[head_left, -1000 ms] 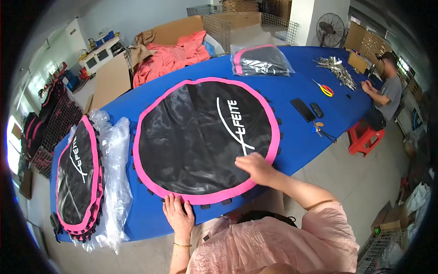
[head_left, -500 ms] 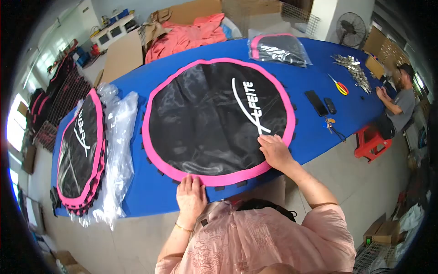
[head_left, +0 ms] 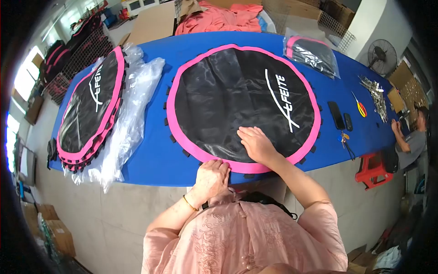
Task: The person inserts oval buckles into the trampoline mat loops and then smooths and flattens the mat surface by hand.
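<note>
A round black mat with a pink border and white lettering lies spread on the blue table. My right hand rests palm down on the black fabric near the lower edge, fingers extended. At the near pink border, my left hand lies on the rim with its fingers flat and close together. To the left is a pile of similar mats, beside crumpled clear plastic bags. A folded mat in a clear bag sits at the back right.
On the right of the table are a phone, a small black case, keys, scissors and a heap of metal pieces. Another person is at the right end, near a red stool.
My right hand has moved left across the mat from near the lettering. My left hand stays at the near border. The view has shifted, so the table sits higher in it.
</note>
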### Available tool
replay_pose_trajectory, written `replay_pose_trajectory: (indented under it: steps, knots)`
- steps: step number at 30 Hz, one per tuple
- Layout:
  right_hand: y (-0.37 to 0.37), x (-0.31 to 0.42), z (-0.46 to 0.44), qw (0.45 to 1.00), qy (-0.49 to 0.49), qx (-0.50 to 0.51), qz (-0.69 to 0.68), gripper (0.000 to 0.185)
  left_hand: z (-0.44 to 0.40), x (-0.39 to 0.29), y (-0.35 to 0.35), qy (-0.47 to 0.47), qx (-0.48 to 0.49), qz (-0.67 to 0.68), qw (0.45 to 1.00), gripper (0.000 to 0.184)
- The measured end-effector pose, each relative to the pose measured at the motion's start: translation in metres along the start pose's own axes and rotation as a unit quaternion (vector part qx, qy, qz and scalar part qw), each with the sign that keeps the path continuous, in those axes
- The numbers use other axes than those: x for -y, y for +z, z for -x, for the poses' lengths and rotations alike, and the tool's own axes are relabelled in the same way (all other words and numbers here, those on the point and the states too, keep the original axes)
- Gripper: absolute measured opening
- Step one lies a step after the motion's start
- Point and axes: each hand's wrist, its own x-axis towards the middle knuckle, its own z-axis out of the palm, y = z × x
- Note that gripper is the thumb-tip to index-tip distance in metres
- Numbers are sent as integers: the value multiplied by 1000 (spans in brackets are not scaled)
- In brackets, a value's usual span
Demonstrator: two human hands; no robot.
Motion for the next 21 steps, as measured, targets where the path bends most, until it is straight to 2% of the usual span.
replay_pose_trajectory:
  steps: [2,3,6,7,8,11,12,14,16,18,19,21]
  knots:
    - [7,11,-21,998,9,48,-27,36,1,2,1,10,-17,5,1000,19]
    - [18,11,-26,1000,-12,10,-26,36,1,2,2,8,-18,4,1000,19]
    - [24,21,-50,999,-6,37,-6,35,5,3,6,-1,-15,1,1000,19]
    - [29,25,-54,999,-28,-10,-11,35,6,4,6,1,-27,2,1000,19]
    - [30,27,-53,999,-28,-9,-12,35,6,5,5,2,-40,4,999,19]
    - [11,46,-51,991,7,110,-70,34,4,8,-1,-32,-13,44,998,19]
    - [10,46,-47,991,5,113,-69,34,1,7,-3,-35,-15,45,998,19]
    - [6,42,-36,995,-31,41,-89,35,-4,7,-5,-63,-19,67,996,19]
    - [1,35,-28,993,-28,21,-112,36,-9,12,3,-62,-16,70,995,24]
    - [-7,26,-18,987,-21,-21,-159,39,-19,16,7,-11,-45,13,999,30]
    - [-15,21,-13,991,-34,-34,-126,41,-23,19,11,-31,-8,15,999,35]
    - [-41,10,0,996,-7,-50,-74,38,-36,22,15,-14,-22,-25,999,37]
